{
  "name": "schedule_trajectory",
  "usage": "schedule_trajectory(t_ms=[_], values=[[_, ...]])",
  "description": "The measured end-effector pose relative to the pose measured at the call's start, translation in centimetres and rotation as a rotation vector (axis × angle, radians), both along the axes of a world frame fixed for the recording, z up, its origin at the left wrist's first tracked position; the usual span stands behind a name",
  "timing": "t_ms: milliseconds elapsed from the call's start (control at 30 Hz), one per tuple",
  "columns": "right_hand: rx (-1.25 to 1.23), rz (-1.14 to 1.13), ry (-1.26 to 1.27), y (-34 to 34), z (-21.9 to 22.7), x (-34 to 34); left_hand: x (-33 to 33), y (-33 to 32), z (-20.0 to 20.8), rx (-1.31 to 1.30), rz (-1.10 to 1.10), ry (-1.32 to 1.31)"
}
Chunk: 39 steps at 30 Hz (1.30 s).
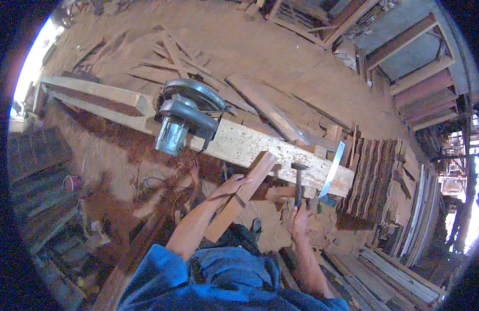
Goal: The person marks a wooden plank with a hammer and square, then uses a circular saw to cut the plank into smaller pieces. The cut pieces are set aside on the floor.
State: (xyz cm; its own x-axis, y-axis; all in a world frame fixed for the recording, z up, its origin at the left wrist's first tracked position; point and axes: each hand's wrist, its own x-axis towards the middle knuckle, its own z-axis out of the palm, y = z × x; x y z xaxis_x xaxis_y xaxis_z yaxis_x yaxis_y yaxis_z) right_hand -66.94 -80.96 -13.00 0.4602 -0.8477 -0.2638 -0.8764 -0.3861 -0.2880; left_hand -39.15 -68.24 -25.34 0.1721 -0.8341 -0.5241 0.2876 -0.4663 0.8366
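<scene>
My left hand (230,187) is closed around a reddish-brown wooden board (261,168) that slants up from my lap, its upper end against the near edge of a long pale wooden beam (260,144). A dark slot or gap shows in the board beside my wrist. My right hand (298,222) grips the handle of a hammer (299,184), whose dark head lies over the beam, to the right of the board's end. Right of the hammer, a shiny metal strip (333,168) lies across the beam, with a dark bluish block at its near end.
A grey metal machine with a round wheel (185,114) sits on the beam at the left. Loose wood strips (169,59) lie on the brown ground beyond. Wavy-edged stacked pieces (371,176) stand right of the beam, and wooden frames (410,52) lean at the far right.
</scene>
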Motion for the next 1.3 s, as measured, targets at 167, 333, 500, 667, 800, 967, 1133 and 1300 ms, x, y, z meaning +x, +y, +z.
schedule_trajectory(t_ms=[167,333,500,667,800,967,1133,1300], values=[[0.124,0.117,-0.119,2.2,2.9,4.2,0.0,-0.3,-3.2,-0.025,-0.001,0.088],[0.177,0.106,-0.240,2.6,5.5,7.5,-0.4,0.2,-2.6,0.047,0.038,0.157],[0.160,0.133,-0.136,1.5,5.2,7.6,-0.3,-0.3,-1.9,-0.041,0.094,0.041],[0.036,0.164,-0.183,2.4,3.7,6.5,0.3,-0.5,-0.8,-0.112,0.036,0.078],[0.094,0.151,-0.054,1.5,2.3,6.4,1.3,-0.1,2.3,0.111,-0.072,0.013],[-0.004,0.190,-0.099,1.6,0.9,5.8,1.2,-0.2,4.1,0.084,-0.033,0.131],[0.025,0.085,-0.459,4.0,0.1,5.0,1.6,-1.0,3.8,0.096,-0.115,0.153],[0.561,-0.336,-0.564,6.8,2.0,4.1,1.7,-4.6,8.1,-0.095,0.263,0.145]])
